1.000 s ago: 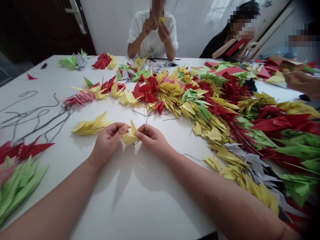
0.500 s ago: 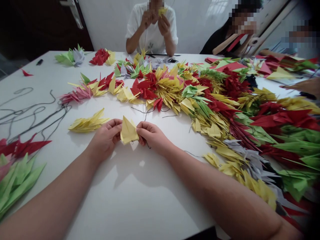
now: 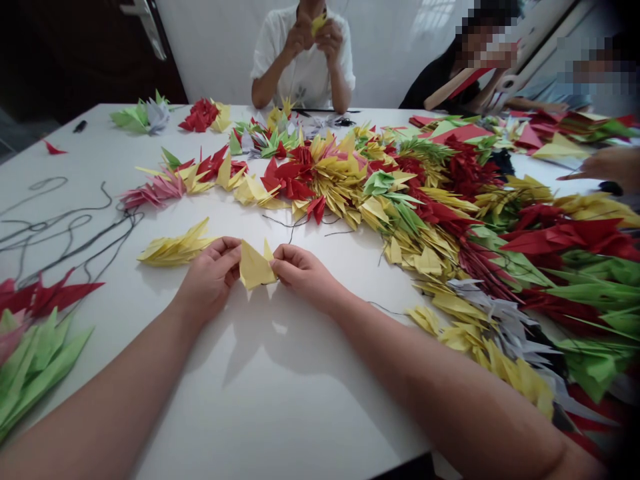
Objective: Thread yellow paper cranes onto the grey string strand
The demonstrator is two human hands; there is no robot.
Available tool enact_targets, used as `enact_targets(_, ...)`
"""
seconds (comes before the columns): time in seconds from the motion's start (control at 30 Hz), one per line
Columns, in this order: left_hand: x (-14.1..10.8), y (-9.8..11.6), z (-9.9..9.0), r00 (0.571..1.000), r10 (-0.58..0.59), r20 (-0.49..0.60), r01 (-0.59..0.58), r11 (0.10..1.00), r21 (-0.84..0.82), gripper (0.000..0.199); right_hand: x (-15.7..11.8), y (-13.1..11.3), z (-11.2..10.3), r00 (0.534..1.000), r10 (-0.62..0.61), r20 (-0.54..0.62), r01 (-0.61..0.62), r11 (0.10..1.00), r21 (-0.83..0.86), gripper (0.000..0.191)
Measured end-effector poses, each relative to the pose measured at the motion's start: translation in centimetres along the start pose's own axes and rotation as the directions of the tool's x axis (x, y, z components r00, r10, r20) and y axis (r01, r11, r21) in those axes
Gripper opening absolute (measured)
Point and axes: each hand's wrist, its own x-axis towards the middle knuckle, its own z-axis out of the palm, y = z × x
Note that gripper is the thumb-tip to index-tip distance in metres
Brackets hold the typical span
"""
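Observation:
A yellow folded paper crane (image 3: 255,265) is held up between my two hands, just above the white table (image 3: 280,413). My left hand (image 3: 216,270) pinches its left side between thumb and fingers. On the opposite side, my right hand (image 3: 300,270) grips its edge, fingers curled. Two pointed parts of the paper stand up, with a gap between them. Beside my left hand lies a bundle of yellow folded papers (image 3: 175,245). Whether a thread is in my right fingers I cannot tell.
Strings of red, yellow and green paper cranes (image 3: 340,173) spread across the middle and right. Black threads (image 3: 65,227) lie loose at left, near green folded papers (image 3: 40,367). Across the table, a person in a white shirt (image 3: 303,60) holds a small yellow paper; other people sit at right.
The yellow crane has been turned and spread, so a second point now stands apart on its right. The person opposite has lowered their hands slightly.

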Motion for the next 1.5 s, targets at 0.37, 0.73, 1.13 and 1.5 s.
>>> enact_targets(0.37, -0.2, 0.2, -0.2, 0.967, 0.243, -0.071, -0.241, 0.97, 0.046, 0.017, -0.8, 0.1, -0.1, 0.952, -0.284, 0.113, 0.301, 0.806, -0.51, 0.015)
enact_targets(0.73, 1.5, 0.1, -1.8, 0.895, 0.356, -0.269, -0.368, 0.93, 0.007, 0.017, -1.3, 0.1, 0.1, 0.921, -0.368, 0.128, 0.359, 0.674, -0.646, 0.013)
enact_targets(1.13, 0.2, -0.3, -1.3, 0.684, 0.709, -0.174, -0.517, 0.639, 0.57, 0.016, -1.8, -1.0, -0.6, 0.776, -0.628, -0.059, 0.556, 0.726, -0.405, 0.014)
enact_targets(1.5, 0.9, -0.6, -1.8, 0.847, 0.525, -0.078, -0.424, 0.757, 0.497, 0.024, -1.8, -0.8, -0.3, 0.823, -0.563, -0.068, 0.494, 0.771, -0.401, 0.018)
